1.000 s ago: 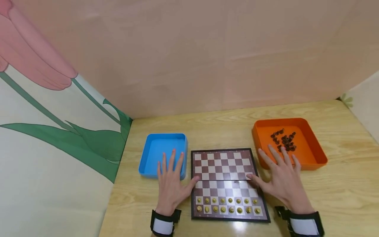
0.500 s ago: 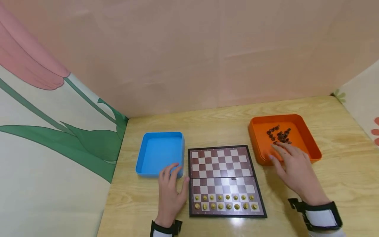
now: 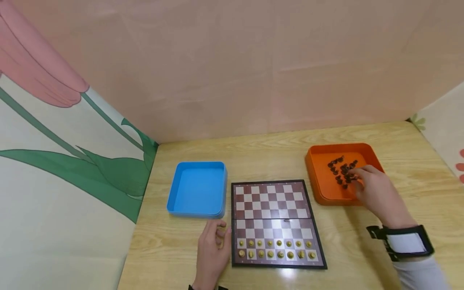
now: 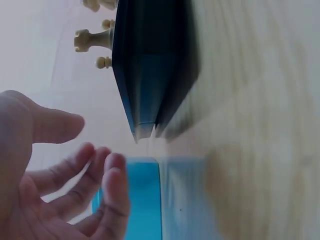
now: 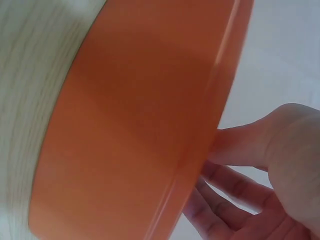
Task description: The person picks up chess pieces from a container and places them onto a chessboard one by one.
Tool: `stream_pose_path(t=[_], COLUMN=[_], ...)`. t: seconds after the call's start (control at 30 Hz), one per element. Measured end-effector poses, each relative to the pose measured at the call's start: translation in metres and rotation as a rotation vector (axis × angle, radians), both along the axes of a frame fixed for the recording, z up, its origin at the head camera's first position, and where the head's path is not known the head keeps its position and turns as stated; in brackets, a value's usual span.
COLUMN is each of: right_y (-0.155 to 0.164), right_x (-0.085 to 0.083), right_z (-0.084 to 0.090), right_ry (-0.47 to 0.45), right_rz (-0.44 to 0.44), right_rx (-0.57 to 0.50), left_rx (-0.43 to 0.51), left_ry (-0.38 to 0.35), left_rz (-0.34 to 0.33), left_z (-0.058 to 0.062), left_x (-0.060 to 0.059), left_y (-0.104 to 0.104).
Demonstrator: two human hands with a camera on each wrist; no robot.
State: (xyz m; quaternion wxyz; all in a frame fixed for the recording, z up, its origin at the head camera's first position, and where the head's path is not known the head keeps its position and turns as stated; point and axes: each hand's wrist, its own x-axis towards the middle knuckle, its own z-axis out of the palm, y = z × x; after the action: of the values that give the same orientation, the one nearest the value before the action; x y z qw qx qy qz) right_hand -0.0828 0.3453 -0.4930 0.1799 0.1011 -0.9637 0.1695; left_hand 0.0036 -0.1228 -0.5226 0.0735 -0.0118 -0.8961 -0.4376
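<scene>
My right hand (image 3: 378, 191) reaches over the near right side of the orange tray (image 3: 322, 189), thumb and fingers bent down among the dark chess pieces (image 3: 338, 179). A dark piece shows right between thumb and forefinger; I cannot tell whether it is pinched. In the right wrist view the tray's wall (image 5: 125, 120) hides the fingertips. My left hand (image 3: 214, 251) hangs loosely curled and holds nothing, beside the left edge of the chessboard (image 3: 270, 201). Two rows of gold chess pieces (image 3: 279, 243) stand upright on the board's near side. The left wrist view shows a light rook (image 4: 92, 40) from the side.
A blue tray (image 3: 197, 189) with nothing in it stands left of the board, just beyond my left hand. Pale wood tabletop (image 3: 268, 157) surrounds everything. A pinkish cloth wall (image 3: 232, 72) rises behind the table, and a flower-patterned one (image 3: 65, 181) at the left.
My right hand has gone from the board's right edge into the orange tray, its fingers bending among the pieces. My left hand has drawn back toward me from the blue tray, its fingers relaxing.
</scene>
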Motion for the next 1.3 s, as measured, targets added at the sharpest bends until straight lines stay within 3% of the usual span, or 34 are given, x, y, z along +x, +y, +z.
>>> stream_pose_path(t=[0.13, 0.33, 0.53, 0.8, 1.07, 1.3], right_y=[0.006, 0.002, 0.0, 0.003, -0.002, -0.02], right_x=[-0.01, -0.019, -0.022, -0.02, -0.019, -0.012], right_z=[0.0, -0.001, -0.003, -0.004, 0.002, 0.02], right_ry=[-0.022, -0.174, -0.271, -0.365, -0.278, -0.185], right_rz=[0.038, 0.019, -0.003, -0.035, -0.019, 0.054], right_rx=[0.024, 0.021, 0.035, 0.018, 0.038, 0.024], left_rx=[0.086, 0.126, 0.127, 0.198, 0.226, 0.264], left_ry=[-0.14, -0.268, -0.321, -0.356, -0.367, -0.409], left_rz=[0.005, -0.016, -0.044, -0.098, -0.107, -0.149], left_z=[-0.003, -0.005, -0.008, -0.01, -0.009, -0.009], left_x=[-0.001, -0.004, -0.007, -0.007, -0.008, -0.008], left_y=[-0.003, -0.005, -0.005, -0.004, -0.005, -0.008])
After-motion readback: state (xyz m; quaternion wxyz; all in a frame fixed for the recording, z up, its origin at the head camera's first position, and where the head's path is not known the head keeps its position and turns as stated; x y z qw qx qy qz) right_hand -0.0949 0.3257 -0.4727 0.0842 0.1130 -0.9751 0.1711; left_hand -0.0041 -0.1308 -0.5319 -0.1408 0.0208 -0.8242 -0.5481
